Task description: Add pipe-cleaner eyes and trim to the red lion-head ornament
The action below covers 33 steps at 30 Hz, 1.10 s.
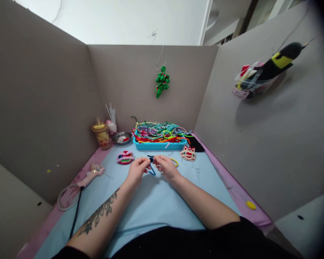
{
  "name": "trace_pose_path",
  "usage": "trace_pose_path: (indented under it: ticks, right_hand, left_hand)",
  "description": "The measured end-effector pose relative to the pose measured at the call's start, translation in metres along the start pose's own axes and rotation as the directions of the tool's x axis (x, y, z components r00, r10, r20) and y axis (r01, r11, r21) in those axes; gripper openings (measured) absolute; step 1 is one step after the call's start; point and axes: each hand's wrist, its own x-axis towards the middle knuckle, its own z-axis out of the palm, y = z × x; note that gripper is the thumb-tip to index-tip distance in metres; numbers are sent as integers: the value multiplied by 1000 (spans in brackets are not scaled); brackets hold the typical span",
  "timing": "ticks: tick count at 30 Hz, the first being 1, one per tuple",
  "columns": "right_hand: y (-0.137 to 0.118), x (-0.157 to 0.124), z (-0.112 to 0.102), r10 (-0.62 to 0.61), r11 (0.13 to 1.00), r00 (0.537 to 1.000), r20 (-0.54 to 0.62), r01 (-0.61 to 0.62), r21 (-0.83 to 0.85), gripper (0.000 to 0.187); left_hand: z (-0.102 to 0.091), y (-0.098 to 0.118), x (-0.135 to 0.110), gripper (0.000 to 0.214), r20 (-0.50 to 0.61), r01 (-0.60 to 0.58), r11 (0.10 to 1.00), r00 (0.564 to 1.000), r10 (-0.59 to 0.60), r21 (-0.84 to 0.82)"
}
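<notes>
Blue stem (152, 169): held between both hands above the cloth; sharply bent in its hanging part, with a darker rounded portion at the fingertips, too small to be made out.
Left hand (139, 168): closed in a pinch on the stem, thumb against fingers.
Right hand (166, 167): likewise pinched on the stem, from the opposite side.
Risk at bend: a kink or inner-wire break was judged possible, if the same spot were flexed repeatedly.
Risk at rounded portion: loosening was judged possible, if either pinch were relaxed too soon.
Risk at pink tool (91, 175): taken for a glue gun; a burn was judged possible, if its tip were hot and brushed by the left forearm.
Yellow piece (175, 162): curved, smooth in outline, partly hidden behind the right hand.
Lilac-and-red piece (125, 157): rounded, plush, thickly edged.
Cream-and-red piece (188, 153): knobbly, with pointed tops.
Blue tray (160, 146): shallow, plastic-looking, heaped with tangled fuzzy stems (162, 131).
Cloth (162, 205): pale blue, softly creased.
</notes>
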Motion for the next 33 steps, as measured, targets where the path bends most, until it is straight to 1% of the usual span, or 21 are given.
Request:
trace_pose_path:
  ticks: [2, 5, 8, 10, 13, 15, 18, 23, 26, 29, 33]
  right_hand:
    - [0, 1, 0, -29, 999, 999, 18, 29, -16, 30]
    - [6, 0, 4, -89, 995, 991, 104, 92, -23, 31]
    - [14, -1, 9, -89, 996, 982, 167, 92, -12, 32]
    - [16, -1, 10, -71, 997, 987, 147, 76, -33, 30]
    - [14, -2, 9, -59, 995, 996, 71, 65, -73, 30]
    - [12, -3, 8, -59, 993, 997, 43, 63, -95, 30]
    - [10, -3, 7, -65, 990, 997, 32, 68, -126, 28]
    - [6, -1, 2, -44, 981, 998, 48, 52, -187, 24]
    - [-1, 0, -1, -6, 974, 998, 70, 22, -227, 25]
    - [-6, -1, -4, 35, 971, 994, 106, -9, -238, 24]
    - [-9, 0, -8, 60, 968, 985, 160, -18, -250, 22]
  left_hand:
    - [-1, -1, 1, 26, -32, 1, 1000, 1000, 0, 15]
    - [-2, -3, 2, 27, -51, -1, 1000, 999, 2, 21]
    - [-1, -4, 2, 25, -48, -27, 999, 998, 28, 18]
    - [-2, -5, 3, 23, -65, -54, 998, 996, 57, 36]
    - [-3, -6, 5, 20, -83, -72, 994, 993, 79, 81]
    - [-4, -7, 5, 21, -73, -75, 992, 994, 83, 102]
    - [-4, -7, 4, 24, -52, -81, 989, 995, 88, 126]
    - [-7, -3, 3, 23, 26, -125, 975, 992, 122, 184]
    - [-11, 3, 4, 23, 107, -169, 946, 984, 145, 275]
    - [-15, 9, 5, 22, 193, -198, 923, 971, 139, 331]
    - [-15, 16, 3, 20, 243, -257, 872, 956, 166, 417]
